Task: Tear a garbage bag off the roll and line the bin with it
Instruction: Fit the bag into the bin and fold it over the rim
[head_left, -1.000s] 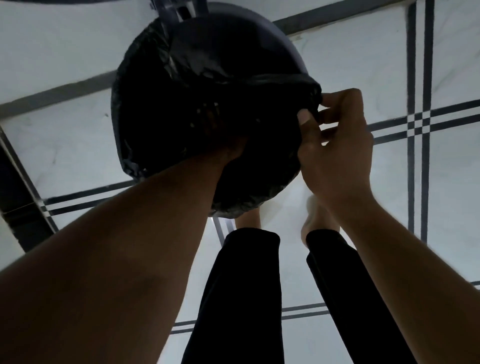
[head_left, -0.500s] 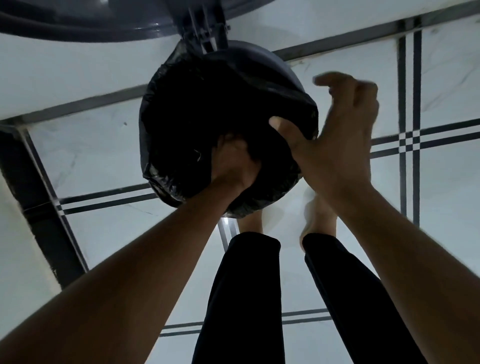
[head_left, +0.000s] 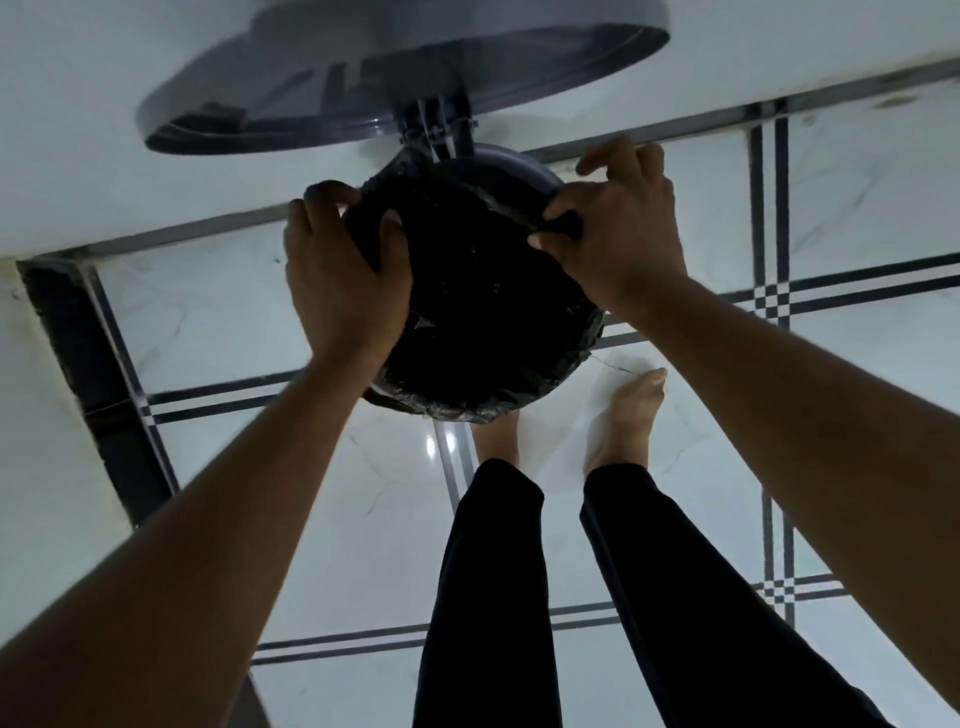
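Note:
A black garbage bag (head_left: 483, 306) fills the mouth of a round grey bin (head_left: 524, 167) on the floor in front of me. The bag's edge is folded over the near rim; a stretch of bare grey rim shows at the far right. My left hand (head_left: 340, 275) grips the bag's edge at the bin's left rim. My right hand (head_left: 621, 228) pinches a fold of the bag at the right rim. The bin's hinged grey lid (head_left: 395, 78) stands open behind it. No bag roll is in view.
The bin stands on a white tiled floor (head_left: 218, 322) with dark stripe lines, close to a white wall (head_left: 130, 156) behind it. My bare feet (head_left: 631, 415) and black trouser legs (head_left: 488, 597) are just in front of the bin. A dark vertical strip (head_left: 88, 364) runs at the left.
My left hand came out of the bag's inside and now grips its edge at the left rim. My right hand closed on the bag at the right rim. The view tilted, showing more of the open lid.

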